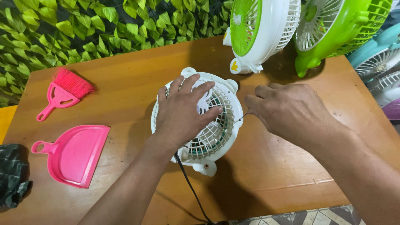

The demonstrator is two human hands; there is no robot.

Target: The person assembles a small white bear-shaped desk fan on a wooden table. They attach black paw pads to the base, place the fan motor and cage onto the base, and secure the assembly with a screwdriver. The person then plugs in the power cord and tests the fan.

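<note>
A small white fan (216,137) lies grille-up in the middle of the wooden table (125,79), a black cord (189,185) running from it toward the near edge. My left hand (183,112) rests flat on the grille, fingers spread, pressing it down. My right hand (287,110) is just right of the fan, fingers pinched on a thin metal tool (241,118) whose tip touches the fan's right rim.
A pink brush (62,93) and pink dustpan (75,152) lie at the left. A dark cloth (12,175) sits at the left edge. A white-green fan (258,31), a green fan (337,29) and more fans (381,66) stand at the back right. Leafy wall (83,25) behind.
</note>
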